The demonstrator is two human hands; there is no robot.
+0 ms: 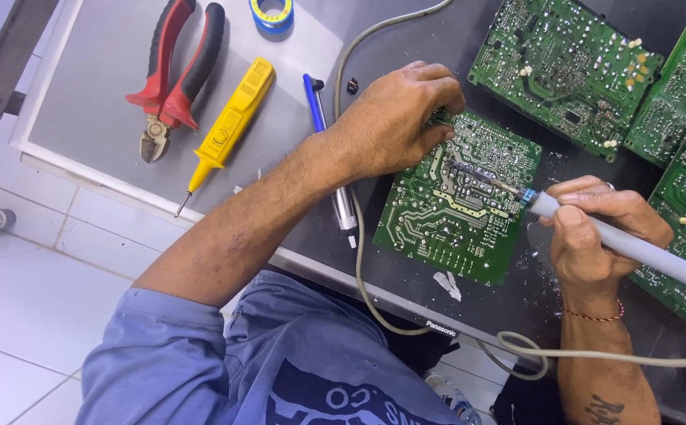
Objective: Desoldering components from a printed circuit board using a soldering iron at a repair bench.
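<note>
The person's left hand [398,118] rests curled over the far left corner of a green rectangular circuit board [457,197] that lies solder side up on the dark table [406,279], its fingers bent and pressing on the board's edge; whether they pinch a small part there cannot be told. The right hand [599,228] is closed around a grey pen-shaped soldering iron [618,240], held like a pencil, with its thin metal tip laid on the middle of the board, to the right of the left hand. A beige cable [358,260] runs from the far side of the table down past the board's left edge and loops along the near edge toward the right. Just left of the board, partly under the left wrist, lies a blue and silver desoldering pump [329,149]. Further left, on a pale grey panel [99,94], lie a yellow tester screwdriver [229,126] and red and black-handled cutting pliers [171,75], with a blue and yellow roll of tape [272,14] at the far edge. More green circuit boards [567,71] lie on the far right of the table, apart from the one being worked on. A thin red bracelet [595,316] circles the right wrist.
</note>
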